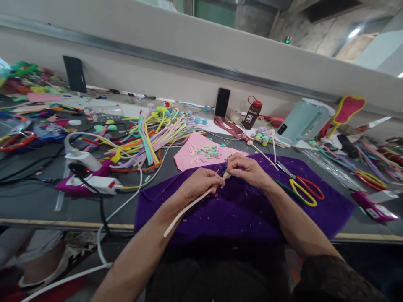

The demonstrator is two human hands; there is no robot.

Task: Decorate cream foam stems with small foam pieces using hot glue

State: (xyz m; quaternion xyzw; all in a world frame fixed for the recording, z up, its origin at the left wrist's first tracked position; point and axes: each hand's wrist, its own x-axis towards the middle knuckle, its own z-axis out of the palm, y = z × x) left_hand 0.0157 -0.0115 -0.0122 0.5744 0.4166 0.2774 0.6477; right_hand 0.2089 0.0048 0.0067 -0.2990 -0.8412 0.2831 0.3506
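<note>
Cluttered craft desk (47, 201) | purple cloth (239, 209) | left hand (198, 184), right hand (248, 170) both pinched shut on white pipe cleaner (185, 209) over cloth | judged light, bendy, fuzzy; grip near working tip

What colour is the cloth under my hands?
Purple, a purple cloth flecked with small pale bits, seen in the head view.

Grey table (37, 201) – purple cloth (239, 209), pink sheet (195, 157) (scissors (302, 188) atop).
</note>
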